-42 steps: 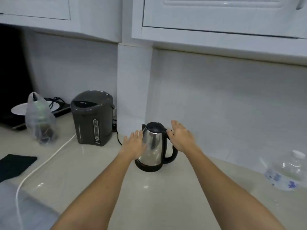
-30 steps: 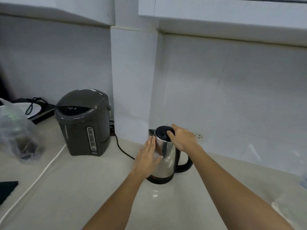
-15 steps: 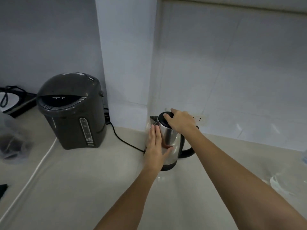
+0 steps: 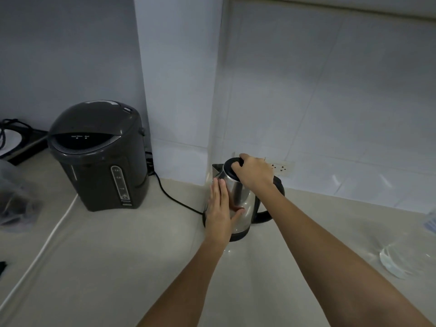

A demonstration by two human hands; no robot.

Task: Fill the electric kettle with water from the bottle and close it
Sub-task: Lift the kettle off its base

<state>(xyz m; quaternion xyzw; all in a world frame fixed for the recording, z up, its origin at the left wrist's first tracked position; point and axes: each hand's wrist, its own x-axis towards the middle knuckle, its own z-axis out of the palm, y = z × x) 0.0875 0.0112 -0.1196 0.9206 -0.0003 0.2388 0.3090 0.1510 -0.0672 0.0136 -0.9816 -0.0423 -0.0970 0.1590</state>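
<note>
At the back of the counter [image 4: 118, 267], against the wall corner, the kettle [image 4: 238, 204] stands unfilled, its lid [image 4: 230, 169] gripped by the right hand [image 4: 254, 173] while the left hand [image 4: 220, 211] presses flat on its side; pouring and closing remain.

Bare counter [image 4: 118, 267] near kettle [image 4: 238, 199], dispenser [image 4: 99, 156] left, wall [image 4: 330, 102] close behind
</note>
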